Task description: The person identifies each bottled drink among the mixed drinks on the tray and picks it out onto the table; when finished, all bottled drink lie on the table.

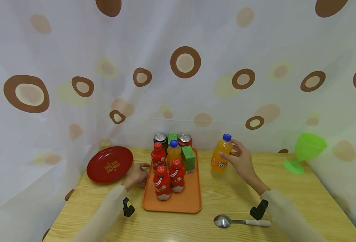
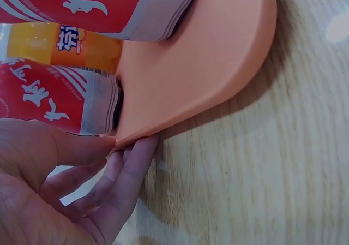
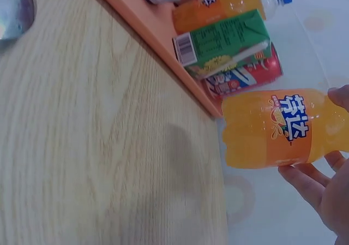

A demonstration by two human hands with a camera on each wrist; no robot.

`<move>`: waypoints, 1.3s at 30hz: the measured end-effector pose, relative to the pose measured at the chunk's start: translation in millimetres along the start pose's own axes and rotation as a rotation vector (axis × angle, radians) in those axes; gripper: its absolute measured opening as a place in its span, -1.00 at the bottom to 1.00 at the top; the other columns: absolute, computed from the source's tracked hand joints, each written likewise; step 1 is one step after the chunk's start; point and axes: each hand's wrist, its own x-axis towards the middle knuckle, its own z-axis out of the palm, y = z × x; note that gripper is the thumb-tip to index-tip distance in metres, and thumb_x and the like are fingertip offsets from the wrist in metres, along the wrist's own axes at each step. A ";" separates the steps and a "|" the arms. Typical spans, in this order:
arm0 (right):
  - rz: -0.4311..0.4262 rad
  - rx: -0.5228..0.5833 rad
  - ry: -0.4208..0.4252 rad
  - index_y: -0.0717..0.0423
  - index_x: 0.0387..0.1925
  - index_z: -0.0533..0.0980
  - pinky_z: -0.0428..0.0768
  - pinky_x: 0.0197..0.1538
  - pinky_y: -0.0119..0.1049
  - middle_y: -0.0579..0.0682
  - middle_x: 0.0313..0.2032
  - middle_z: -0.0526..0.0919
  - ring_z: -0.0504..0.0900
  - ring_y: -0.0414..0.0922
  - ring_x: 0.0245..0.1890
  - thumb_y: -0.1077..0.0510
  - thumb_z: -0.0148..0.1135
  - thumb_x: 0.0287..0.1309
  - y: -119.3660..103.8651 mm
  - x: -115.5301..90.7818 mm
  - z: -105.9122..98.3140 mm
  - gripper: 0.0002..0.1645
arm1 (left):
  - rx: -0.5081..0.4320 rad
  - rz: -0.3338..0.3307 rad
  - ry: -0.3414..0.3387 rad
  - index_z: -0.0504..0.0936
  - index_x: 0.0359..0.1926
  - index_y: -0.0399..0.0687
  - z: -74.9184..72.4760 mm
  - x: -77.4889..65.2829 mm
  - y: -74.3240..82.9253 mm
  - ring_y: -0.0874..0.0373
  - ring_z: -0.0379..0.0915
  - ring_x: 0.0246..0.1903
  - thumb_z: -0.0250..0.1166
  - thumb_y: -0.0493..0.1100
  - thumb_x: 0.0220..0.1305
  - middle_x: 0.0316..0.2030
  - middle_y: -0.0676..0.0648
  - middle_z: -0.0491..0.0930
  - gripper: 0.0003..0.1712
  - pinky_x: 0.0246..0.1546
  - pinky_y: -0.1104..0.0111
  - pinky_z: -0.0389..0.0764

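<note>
My right hand (image 1: pixel 241 161) grips an orange soda bottle (image 1: pixel 220 158) with a blue cap near its upper part, to the right of the tray. The bottle leans a little and seems to be off the tabletop, with a shadow below it in the right wrist view. At the left rim of the orange tray (image 1: pixel 184 203), my left hand (image 2: pixel 82 185) pinches the edge, thumb on top and fingers beneath. Three red bottles (image 1: pixel 162 186), another orange soda bottle (image 1: pixel 173 153), green cartons (image 1: pixel 188 159) and two cans (image 1: pixel 185 139) stand on the tray.
A dark red plate (image 1: pixel 109 164) lies left of the tray, partly against the curtain. In front on the right is a spoon (image 1: pixel 222 221) with a white handle. A green funnel-shaped cup (image 1: pixel 309 148) stands at the far right. A patterned curtain (image 1: pixel 214 33) borders the table.
</note>
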 end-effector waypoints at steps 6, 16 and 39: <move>-0.032 -0.023 0.046 0.21 0.50 0.33 0.55 -0.06 -0.70 0.36 0.28 0.56 0.64 0.32 0.13 0.13 0.46 0.31 8.5 8.9 -3.1 -0.17 | 0.006 -0.020 0.008 0.50 0.37 -0.40 1.3 1.2 -3.9 0.15 0.58 -0.57 0.14 -0.46 0.25 -0.50 -0.13 0.66 -0.38 -0.52 0.21 0.77; 0.001 -0.049 0.155 0.22 0.48 0.35 0.46 -0.08 -0.78 0.33 0.36 0.49 0.62 0.29 0.16 0.10 0.49 0.28 26.8 23.7 -2.0 -0.16 | 0.063 -0.035 0.044 0.53 0.36 -0.35 4.3 3.0 -5.2 0.16 0.59 -0.61 0.17 -0.46 0.19 -0.56 -0.10 0.66 -0.35 -0.56 0.24 0.76; -0.067 -0.163 0.108 0.21 0.57 0.21 0.63 0.18 0.28 0.42 0.35 0.46 0.55 0.34 0.24 0.06 0.43 0.35 58.7 37.1 12.9 -0.08 | -0.192 -0.195 -0.110 0.48 0.41 -0.34 -19.1 6.3 -4.7 0.12 0.69 -0.41 0.21 -0.32 0.46 -0.19 -0.22 0.72 -0.47 -0.31 0.19 0.82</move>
